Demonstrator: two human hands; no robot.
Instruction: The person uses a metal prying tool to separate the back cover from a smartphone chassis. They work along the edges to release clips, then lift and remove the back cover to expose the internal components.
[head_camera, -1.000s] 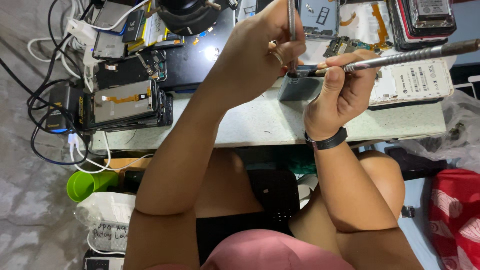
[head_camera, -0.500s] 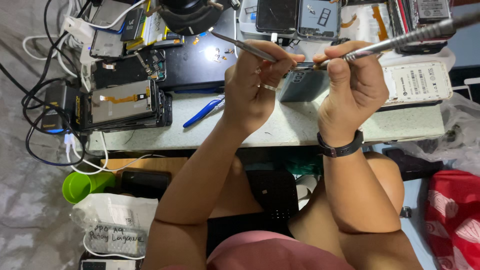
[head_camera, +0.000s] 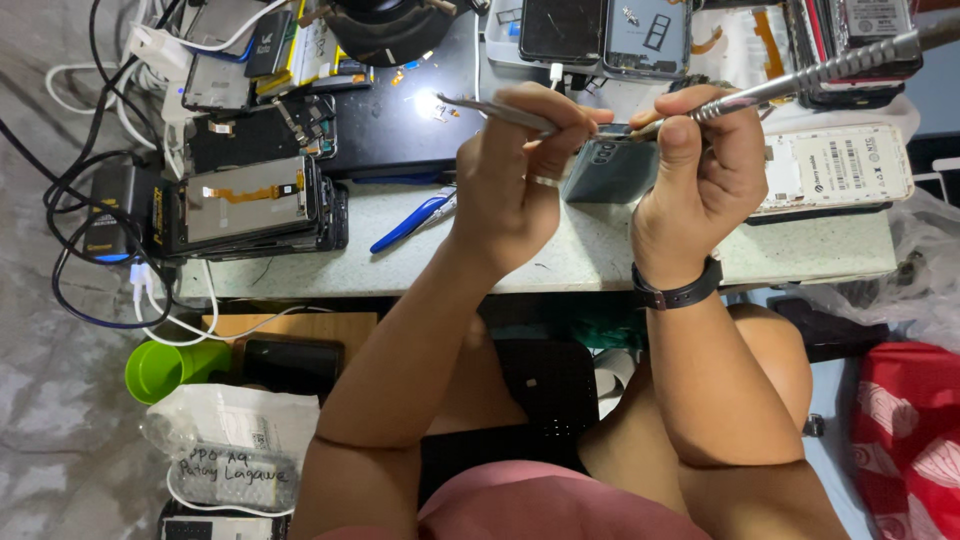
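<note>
My left hand (head_camera: 520, 165) pinches a pair of metal tweezers (head_camera: 490, 110), their tips reaching toward the top edge of a grey-green phone (head_camera: 610, 170) lying on the bench. My right hand (head_camera: 700, 165) grips a long metal screwdriver (head_camera: 800, 75) whose knurled handle slants up to the right; its tip meets the same phone edge, close to the tweezer tips. A black band (head_camera: 680, 292) wraps my right wrist. The phone's lower part is hidden behind my hands.
A stack of opened phones (head_camera: 245, 205) and tangled cables (head_camera: 90, 260) sit at the left. A blue pen (head_camera: 410, 222) lies on the bench (head_camera: 300, 270). A white phone back (head_camera: 840, 170) lies right. More phone parts (head_camera: 600, 30) line the far edge. A green cup (head_camera: 160, 368) sits below.
The view has shifted, so my hands appear lower and more centred. My left hand turned the tweezers from upright to nearly level, pointing left. The blue pen has come into view.
</note>
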